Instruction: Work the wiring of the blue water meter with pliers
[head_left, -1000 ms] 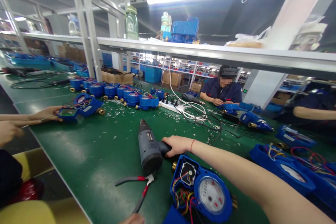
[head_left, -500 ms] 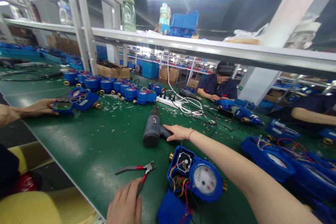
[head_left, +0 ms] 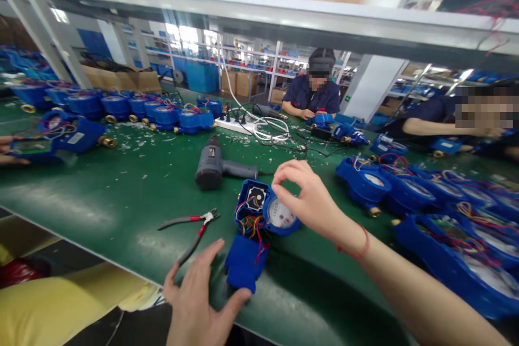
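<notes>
Pliers (head_left: pixel 190 227) lie on the green desk (head_left: pixel 121 200), just left of the left hand (head_left: pixel 198 297), whose fingers are spread and empty; its thumb tip lies at the loose blue cover (head_left: pixel 243 262). Beyond that hand lies the grey heat gun (head_left: pixel 214 162). The open blue water meter (head_left: pixel 265 211) sits between both hands. The right hand (head_left: pixel 310 197) hovers over its dial, fingers curled and loosely parted, holding nothing. Further meters (head_left: pixel 405 194) lie to its right.
</notes>
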A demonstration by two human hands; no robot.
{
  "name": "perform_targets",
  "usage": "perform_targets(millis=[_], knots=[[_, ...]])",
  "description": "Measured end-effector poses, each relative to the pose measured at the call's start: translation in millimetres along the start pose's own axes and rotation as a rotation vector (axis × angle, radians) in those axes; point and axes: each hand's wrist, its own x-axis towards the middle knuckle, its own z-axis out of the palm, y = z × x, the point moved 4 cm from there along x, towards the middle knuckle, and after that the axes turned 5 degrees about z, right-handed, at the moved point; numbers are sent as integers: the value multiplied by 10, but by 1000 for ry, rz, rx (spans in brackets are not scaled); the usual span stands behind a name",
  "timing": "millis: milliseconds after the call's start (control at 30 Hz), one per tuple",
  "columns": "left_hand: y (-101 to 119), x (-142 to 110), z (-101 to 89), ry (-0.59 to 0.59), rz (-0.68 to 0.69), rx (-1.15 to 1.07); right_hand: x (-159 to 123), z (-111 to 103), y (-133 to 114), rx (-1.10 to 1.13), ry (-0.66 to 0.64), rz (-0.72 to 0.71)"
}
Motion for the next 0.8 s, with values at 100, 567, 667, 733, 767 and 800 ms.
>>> perform_targets(millis=[100,567,667,733,767,800], knots=[[176,-58,97,-32,-119,-11,-476,65,-230,-10,-21,-156],[418,34,172,260,-239,-242,-916,459,-53,-97,-85,-308],[409,2,122,299,-210,-303,-893,430,-62,28,-141,-229],[425,3,118,277,-197,-333,-881,429,-73,145,-180,-187],[442,9,127,255,-198,-347,-878,433,-77,214,-196,-166],[464,18,140,236,-211,-362,-876,439,-81,274,-207,-150]])
